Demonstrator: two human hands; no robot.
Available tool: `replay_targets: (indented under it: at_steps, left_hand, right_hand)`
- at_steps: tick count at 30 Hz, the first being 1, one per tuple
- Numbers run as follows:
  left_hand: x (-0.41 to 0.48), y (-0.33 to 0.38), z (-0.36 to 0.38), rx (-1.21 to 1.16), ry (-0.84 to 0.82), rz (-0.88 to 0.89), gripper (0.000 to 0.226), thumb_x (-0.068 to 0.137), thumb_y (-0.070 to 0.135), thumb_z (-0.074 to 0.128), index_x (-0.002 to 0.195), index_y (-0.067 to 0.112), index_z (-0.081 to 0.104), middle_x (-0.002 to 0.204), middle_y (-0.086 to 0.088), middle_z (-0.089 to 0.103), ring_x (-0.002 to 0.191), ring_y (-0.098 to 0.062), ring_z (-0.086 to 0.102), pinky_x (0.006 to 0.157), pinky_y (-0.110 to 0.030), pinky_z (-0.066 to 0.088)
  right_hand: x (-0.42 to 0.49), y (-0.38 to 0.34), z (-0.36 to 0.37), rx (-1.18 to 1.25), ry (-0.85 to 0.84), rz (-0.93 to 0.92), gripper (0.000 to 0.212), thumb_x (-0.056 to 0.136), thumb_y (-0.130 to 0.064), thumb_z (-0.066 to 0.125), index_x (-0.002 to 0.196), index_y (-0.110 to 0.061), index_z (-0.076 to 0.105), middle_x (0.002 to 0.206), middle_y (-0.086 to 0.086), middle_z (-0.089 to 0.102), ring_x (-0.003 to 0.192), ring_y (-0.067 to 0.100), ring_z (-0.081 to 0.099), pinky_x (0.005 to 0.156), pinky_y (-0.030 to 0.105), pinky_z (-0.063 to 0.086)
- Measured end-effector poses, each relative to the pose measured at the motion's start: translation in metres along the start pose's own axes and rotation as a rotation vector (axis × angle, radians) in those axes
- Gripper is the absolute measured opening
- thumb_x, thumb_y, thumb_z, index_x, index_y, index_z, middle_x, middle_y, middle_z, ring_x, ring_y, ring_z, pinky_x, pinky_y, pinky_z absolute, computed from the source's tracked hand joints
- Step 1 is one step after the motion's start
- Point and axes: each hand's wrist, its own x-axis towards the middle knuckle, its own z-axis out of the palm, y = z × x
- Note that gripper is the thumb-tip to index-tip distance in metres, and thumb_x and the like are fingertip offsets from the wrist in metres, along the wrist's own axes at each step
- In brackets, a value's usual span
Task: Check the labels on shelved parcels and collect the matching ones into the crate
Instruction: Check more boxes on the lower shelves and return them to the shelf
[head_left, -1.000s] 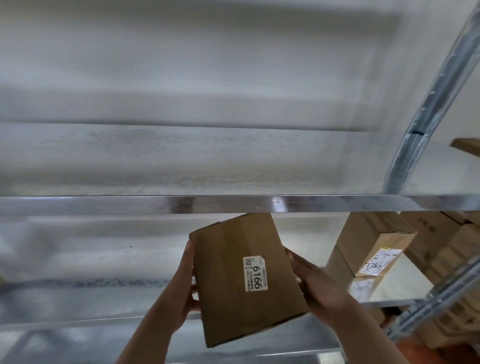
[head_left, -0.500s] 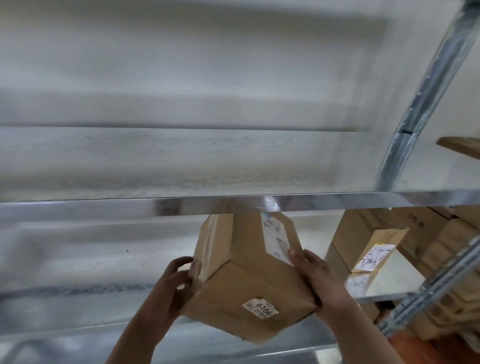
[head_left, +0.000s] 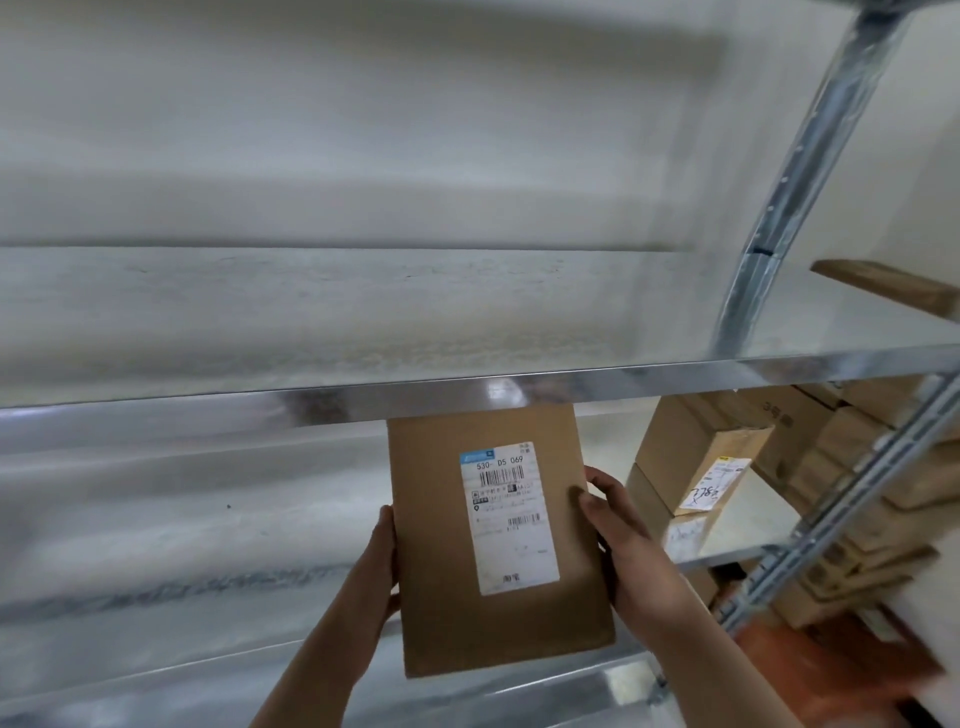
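I hold a brown cardboard parcel (head_left: 441, 561) upright in front of me, just under the front rail of a metal shelf. Its white shipping label (head_left: 508, 514), with barcodes and "530- D5 069", faces me. My left hand (head_left: 382, 564) grips the parcel's left edge, with its fingers behind the box. My right hand (head_left: 618, 540) grips the right edge, thumb on the front face. The parcel's top edge is hidden behind the shelf rail. No crate is in view.
A galvanised shelf rail (head_left: 467, 389) crosses the view above the parcel. A steel upright (head_left: 810, 166) rises at the right. Stacked labelled boxes (head_left: 696, 467) stand on the lower shelf to the right, with more cartons (head_left: 857, 519) behind a second upright.
I turned the parcel in both hands: the face with the small "6166" sticker rolled down and away, and the face with the large shipping label now points at me.
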Motion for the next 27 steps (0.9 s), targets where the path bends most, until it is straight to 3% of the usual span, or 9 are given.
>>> replay_targets:
  at_steps: [3,6,11,15,19,20,23,25,27]
  left_hand:
    - [0.005,0.002,0.005,0.026,-0.029,0.031,0.057,0.101,0.069,0.026,0.127,0.035,0.063,0.123,0.006,0.072,0.115,-0.018,0.068,0.095,-0.043,0.055]
    - [0.013,0.005,0.016,0.056,0.005,0.062,0.038,0.11,0.049,0.031,0.124,0.029,0.061,0.118,-0.002,0.071,0.104,-0.021,0.067,0.083,-0.038,0.053]
    - [0.035,0.015,0.039,0.079,0.051,0.05,0.03,0.105,0.014,0.037,0.127,0.021,0.056,0.117,-0.013,0.069,0.113,-0.029,0.065,0.102,-0.052,0.051]
    - [0.055,0.026,0.072,0.056,0.064,0.071,0.028,0.108,0.028,0.033,0.127,0.021,0.053,0.126,-0.01,0.066,0.121,-0.027,0.061,0.103,-0.054,0.05]
    - [0.082,0.033,0.107,0.05,0.038,0.109,0.05,0.106,0.062,0.023,0.126,0.032,0.057,0.121,0.003,0.07,0.114,-0.017,0.062,0.089,-0.044,0.052]
    - [0.092,0.035,0.115,0.04,0.045,0.105,0.054,0.105,0.065,0.021,0.125,0.033,0.06,0.119,0.003,0.071,0.112,-0.017,0.063,0.088,-0.043,0.052]
    - [0.118,0.037,0.13,0.019,0.109,0.105,0.056,0.106,0.062,0.017,0.117,0.03,0.062,0.121,-0.001,0.07,0.112,-0.02,0.062,0.099,-0.049,0.048]
    - [0.132,0.04,0.139,0.034,0.133,0.117,0.055,0.108,0.059,0.017,0.115,0.031,0.064,0.125,-0.002,0.069,0.116,-0.022,0.061,0.107,-0.052,0.046]
    - [0.142,0.04,0.143,0.04,0.139,0.131,0.051,0.109,0.052,0.019,0.116,0.03,0.065,0.126,-0.002,0.069,0.117,-0.022,0.062,0.108,-0.052,0.047]
  right_hand:
    - [-0.001,0.005,-0.005,0.001,0.067,0.039,0.034,0.101,-0.044,0.059,0.133,-0.038,0.065,0.127,-0.003,0.076,0.121,0.023,0.07,0.103,0.049,0.056]
    - [0.001,0.007,-0.016,-0.033,0.104,0.086,0.061,0.092,-0.068,0.055,0.143,-0.034,0.061,0.137,-0.004,0.071,0.134,0.025,0.061,0.119,0.056,0.042]
    - [0.022,-0.001,-0.035,-0.036,0.157,0.143,0.111,0.065,-0.086,0.058,0.155,-0.022,0.05,0.148,0.001,0.062,0.138,0.025,0.056,0.124,0.051,0.036]
    - [0.051,-0.02,-0.05,-0.069,0.126,0.141,0.087,0.078,-0.08,0.046,0.145,-0.026,0.058,0.141,-0.001,0.066,0.129,0.019,0.062,0.12,0.046,0.042]
    - [0.099,-0.029,-0.074,-0.064,0.118,0.163,0.1,0.067,-0.092,0.064,0.142,-0.026,0.062,0.138,0.002,0.07,0.129,0.022,0.064,0.121,0.049,0.04]
    - [0.113,-0.031,-0.083,-0.052,0.121,0.173,0.095,0.068,-0.09,0.063,0.139,-0.027,0.066,0.136,0.001,0.072,0.129,0.022,0.065,0.122,0.05,0.039]
    - [0.143,-0.034,-0.092,-0.088,0.104,0.188,0.053,0.098,-0.071,0.047,0.113,-0.033,0.08,0.12,-0.003,0.079,0.123,0.02,0.067,0.111,0.045,0.048]
    - [0.162,-0.033,-0.095,-0.082,0.061,0.182,0.054,0.108,-0.057,0.034,0.102,-0.03,0.081,0.106,-0.006,0.081,0.114,0.02,0.068,0.096,0.041,0.051]
    - [0.176,-0.031,-0.096,-0.077,0.054,0.163,0.055,0.112,-0.047,0.027,0.099,-0.025,0.076,0.088,-0.007,0.081,0.102,0.021,0.069,0.101,0.047,0.05]
